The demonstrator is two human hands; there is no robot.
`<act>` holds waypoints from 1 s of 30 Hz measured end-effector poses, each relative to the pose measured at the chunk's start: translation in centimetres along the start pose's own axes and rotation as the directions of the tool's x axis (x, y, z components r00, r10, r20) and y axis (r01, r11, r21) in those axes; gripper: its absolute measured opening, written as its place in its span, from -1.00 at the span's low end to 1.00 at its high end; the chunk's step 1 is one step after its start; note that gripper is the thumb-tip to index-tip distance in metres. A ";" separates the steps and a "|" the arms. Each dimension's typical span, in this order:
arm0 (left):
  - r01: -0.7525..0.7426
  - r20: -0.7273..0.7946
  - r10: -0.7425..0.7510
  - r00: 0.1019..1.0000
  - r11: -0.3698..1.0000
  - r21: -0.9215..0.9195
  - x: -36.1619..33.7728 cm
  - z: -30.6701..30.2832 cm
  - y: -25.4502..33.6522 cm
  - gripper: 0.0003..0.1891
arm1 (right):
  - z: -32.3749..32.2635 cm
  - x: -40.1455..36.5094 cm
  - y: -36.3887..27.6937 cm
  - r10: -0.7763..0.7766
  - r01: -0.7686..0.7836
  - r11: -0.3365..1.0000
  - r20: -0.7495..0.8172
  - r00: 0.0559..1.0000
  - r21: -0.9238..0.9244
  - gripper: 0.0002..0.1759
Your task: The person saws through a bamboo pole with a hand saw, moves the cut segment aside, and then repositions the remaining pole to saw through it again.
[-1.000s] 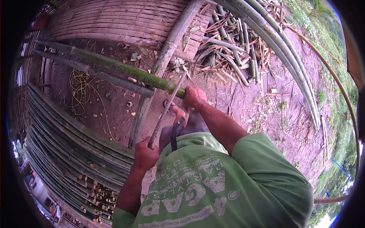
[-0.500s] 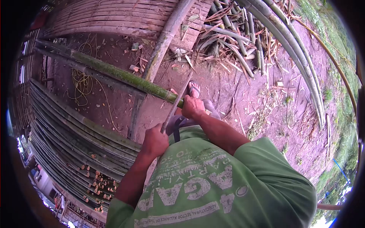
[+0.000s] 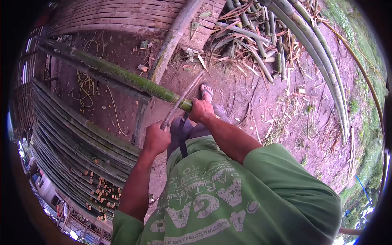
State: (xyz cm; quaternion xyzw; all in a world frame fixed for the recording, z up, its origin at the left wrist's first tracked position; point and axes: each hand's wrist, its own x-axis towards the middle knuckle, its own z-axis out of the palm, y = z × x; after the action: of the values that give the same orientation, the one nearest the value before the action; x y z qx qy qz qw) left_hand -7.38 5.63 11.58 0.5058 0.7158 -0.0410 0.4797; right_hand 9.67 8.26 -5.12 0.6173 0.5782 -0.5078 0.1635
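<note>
My left hand is closed around the handle end of a long narrow blade; whether it is a saw or a knife I cannot make out. The blade lies slantwise across a thick green bamboo pole, close to the pole's near end. Just right of the blade, my right hand grips that end, fingers wrapped and partly hidden. From there the pole slopes up to the left, passing over a wooden or bamboo support.
Stacked bamboo poles fill the lower left. A slatted bamboo platform stands at the top, beside a heap of cut bamboo pieces. Long curved poles lie to the right. Yellow cord rests on the ground.
Both hands, the blade and the pole's near end appear shifted slightly left in view. My left hand has drawn a little away from my right; both still hold on.
</note>
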 end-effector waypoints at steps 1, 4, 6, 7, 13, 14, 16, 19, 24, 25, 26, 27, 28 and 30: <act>-0.022 -0.035 0.021 0.999 1.000 -0.009 0.4 0.5 -1.0 -0.87 | -1.1 -0.9 -0.6 0.005 -0.005 1.000 0.035 0.999 0.000 -0.59; -0.127 -0.079 0.128 0.989 0.992 0.021 0.3 2.9 -1.9 -0.87 | -0.6 -0.2 -0.6 0.007 -0.006 0.999 0.017 1.000 -0.036 -0.57; -0.185 -0.117 0.188 0.975 0.982 0.033 -0.8 3.7 -3.8 -0.86 | -0.9 -1.0 -1.1 0.021 -0.019 0.999 0.048 0.999 -0.043 -0.56; -0.188 -0.120 0.190 0.974 0.982 0.027 -1.1 3.8 -5.4 -0.87 | -0.6 -1.2 -1.2 0.021 -0.020 0.999 0.026 0.999 -0.047 -0.56; -0.213 -0.117 0.214 0.970 0.977 0.017 -1.6 1.3 -2.8 -0.88 | 0.9 -2.7 -2.0 0.014 -0.020 0.998 -0.097 0.995 -0.052 -0.61; -0.221 -0.122 0.221 0.967 0.975 0.017 -2.2 1.2 -2.4 -0.87 | 1.7 -3.0 -2.0 0.012 -0.019 0.998 -0.113 0.994 -0.057 -0.62; -0.189 -0.080 0.192 0.978 0.981 0.041 -3.9 -0.3 -1.6 -0.86 | 2.0 -2.7 -1.8 0.001 -0.014 0.996 -0.161 0.987 -0.083 -0.63; -0.076 0.030 0.072 0.997 0.990 0.119 -9.1 -3.0 -3.4 -0.82 | 2.0 -3.1 -2.1 -0.002 -0.028 0.991 -0.217 0.976 -0.133 -0.63; 0.021 0.062 -0.027 0.998 0.995 0.101 -13.9 -5.1 -5.4 -0.83 | 1.8 -3.6 -2.4 -0.007 -0.026 0.987 -0.203 0.979 -0.157 -0.62; 0.013 0.054 -0.018 0.998 0.996 0.094 -14.0 -5.1 -5.5 -0.83 | 1.8 -3.7 -2.4 -0.003 -0.029 0.989 -0.205 0.979 -0.148 -0.61; 0.006 0.045 -0.009 0.999 0.996 0.085 -13.9 -5.0 -5.7 -0.82 | 1.7 -3.6 -2.5 0.018 -0.041 0.993 -0.203 0.979 -0.109 -0.61; -0.007 0.041 0.004 0.999 0.997 0.077 -13.2 -4.6 -5.7 -0.82 | 1.5 -3.4 -2.4 0.045 -0.060 0.996 -0.205 0.978 -0.067 -0.61; -0.073 0.019 0.071 0.997 0.992 0.102 -10.2 -2.9 -5.9 -0.82 | 1.5 -3.2 -2.3 0.041 -0.061 0.993 -0.184 0.982 -0.100 -0.58; -0.137 0.021 0.135 0.991 0.986 0.095 -2.4 0.6 -4.6 -0.82 | 1.3 -2.9 -1.8 0.052 -0.070 0.988 -0.133 0.990 -0.137 -0.56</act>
State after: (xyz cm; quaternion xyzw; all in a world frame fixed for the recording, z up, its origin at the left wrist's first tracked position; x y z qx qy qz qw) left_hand -10.42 1.43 11.07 0.5757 0.6732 -0.0464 0.4617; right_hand 8.06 6.11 -2.68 0.6532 0.6030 -0.4191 0.1846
